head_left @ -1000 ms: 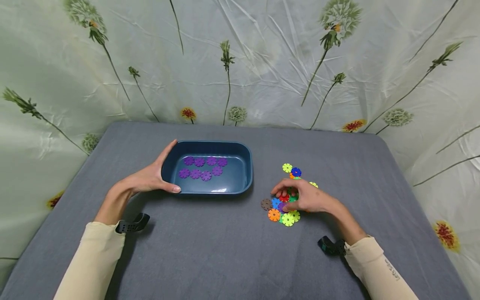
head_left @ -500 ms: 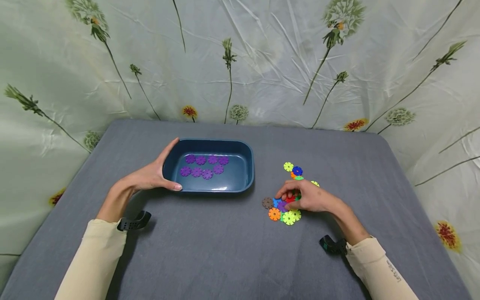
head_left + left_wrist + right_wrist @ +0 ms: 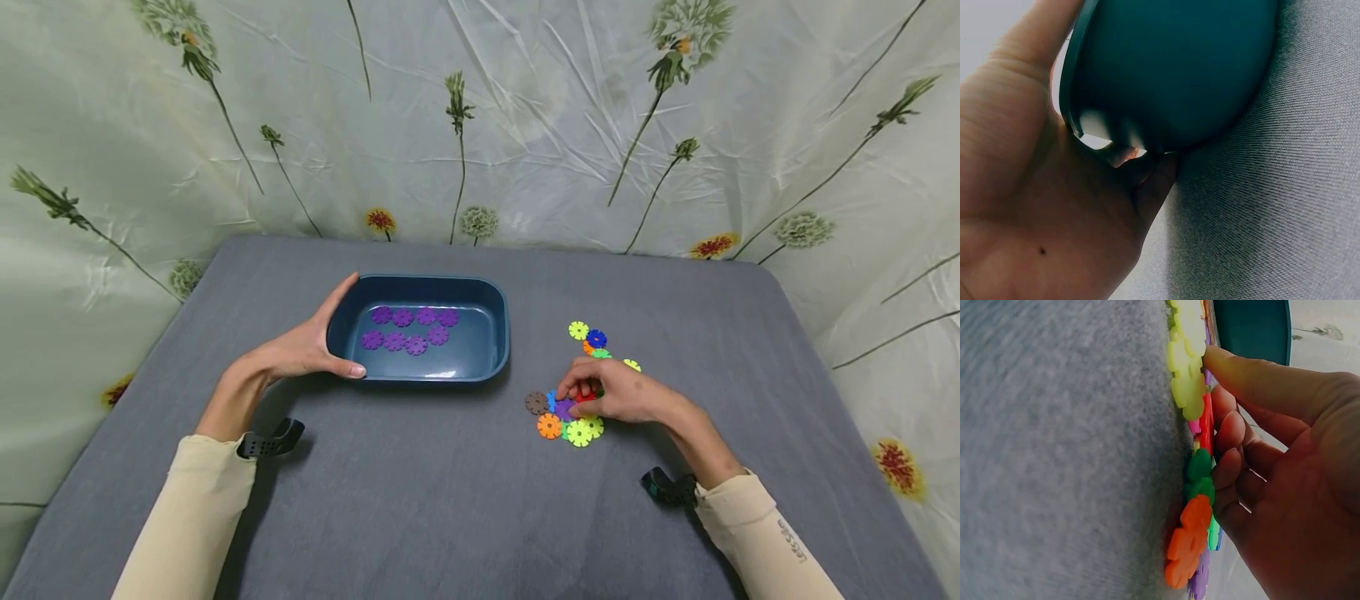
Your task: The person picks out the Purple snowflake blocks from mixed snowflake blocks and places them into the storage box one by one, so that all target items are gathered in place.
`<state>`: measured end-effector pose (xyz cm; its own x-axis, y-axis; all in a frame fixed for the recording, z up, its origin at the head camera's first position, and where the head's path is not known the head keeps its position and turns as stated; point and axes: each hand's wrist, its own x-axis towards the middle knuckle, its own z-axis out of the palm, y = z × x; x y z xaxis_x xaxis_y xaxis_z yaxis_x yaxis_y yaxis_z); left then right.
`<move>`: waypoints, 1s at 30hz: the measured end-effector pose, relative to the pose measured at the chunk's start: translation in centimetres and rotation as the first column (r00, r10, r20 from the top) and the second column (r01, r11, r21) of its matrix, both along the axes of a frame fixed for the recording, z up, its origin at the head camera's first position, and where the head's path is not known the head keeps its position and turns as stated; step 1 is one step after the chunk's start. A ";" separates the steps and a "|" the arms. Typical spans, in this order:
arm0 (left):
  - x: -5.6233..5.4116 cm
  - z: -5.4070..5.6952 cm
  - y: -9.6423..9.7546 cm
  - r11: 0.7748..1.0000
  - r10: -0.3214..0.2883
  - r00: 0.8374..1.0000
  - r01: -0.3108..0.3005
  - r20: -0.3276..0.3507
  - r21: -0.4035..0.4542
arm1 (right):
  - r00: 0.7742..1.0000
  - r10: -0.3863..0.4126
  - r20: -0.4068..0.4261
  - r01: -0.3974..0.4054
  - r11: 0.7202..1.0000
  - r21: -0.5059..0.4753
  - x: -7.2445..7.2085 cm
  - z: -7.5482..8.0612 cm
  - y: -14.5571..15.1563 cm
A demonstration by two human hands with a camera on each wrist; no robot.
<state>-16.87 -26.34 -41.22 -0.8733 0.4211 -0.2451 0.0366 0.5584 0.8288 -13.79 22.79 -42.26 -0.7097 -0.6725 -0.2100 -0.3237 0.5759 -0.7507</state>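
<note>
My left hand [image 3: 303, 348] grips the left end of a dark blue plastic tray [image 3: 468, 371], thumb on its near rim and fingers round the far side. In the left wrist view the tray [image 3: 1179, 69] stands close against the palm. Several purple notched discs [image 3: 416, 345] lie flat inside it. Over a loose pile of coloured discs to the right, my right hand [image 3: 618, 392] has thumb and index finger at the edges of a purple notched disc [image 3: 565, 409], seemingly pinching it. In the right wrist view the thumb tip touches the pile beside a yellow disc [image 3: 1188, 381]; the other fingers curl.
Around the right hand lie brown [image 3: 536, 403], orange [image 3: 549, 426], yellow-green [image 3: 580, 432], red [image 3: 585, 397] and dark blue [image 3: 596, 338] discs, some overlapping. A grey cloth [image 3: 450, 500] covers the table. A flower-printed curtain [image 3: 525, 125] hangs behind its far edge.
My right index finger has shifted left over the blue disc and closed in on the purple one. The left hand and tray hold their place; the whole view has shifted slightly.
</note>
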 end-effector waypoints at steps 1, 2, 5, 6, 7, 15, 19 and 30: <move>0.0 0.0 0.0 1.000 -0.001 1.000 0.001 -0.001 0.000 | 1.000 0.003 -0.002 -0.003 1.000 0.001 0.0 0.0 0.0; 0.0 0.0 0.0 1.000 -0.002 1.000 0.002 -0.002 0.002 | 1.000 0.007 -0.002 -0.007 1.000 0.001 0.1 0.0 0.1; 0.1 0.0 0.0 1.000 -0.002 1.000 0.002 -0.002 0.002 | 1.000 0.013 -0.001 -0.013 1.000 -0.004 0.1 0.0 0.3; 0.1 0.0 0.0 1.000 -0.003 1.000 0.003 -0.003 0.002 | 1.000 0.014 0.000 -0.014 1.000 -0.006 0.2 0.0 0.3; 0.1 0.0 0.0 1.000 -0.003 1.000 0.003 -0.002 0.003 | 1.000 0.015 -0.001 -0.015 1.000 -0.006 0.1 0.0 0.3; 0.1 0.0 0.0 1.000 -0.001 1.000 0.001 0.002 0.011 | 1.000 0.010 0.002 -0.010 1.000 0.022 0.0 0.1 0.0; 0.1 0.0 0.1 1.000 0.002 1.000 -0.002 0.005 0.009 | 1.000 0.000 0.020 0.000 1.000 0.013 0.1 0.2 0.0; 0.1 -0.1 0.0 1.000 0.007 1.000 -0.007 0.007 0.001 | 0.997 -0.046 0.059 0.050 0.997 -0.061 0.0 -0.1 0.2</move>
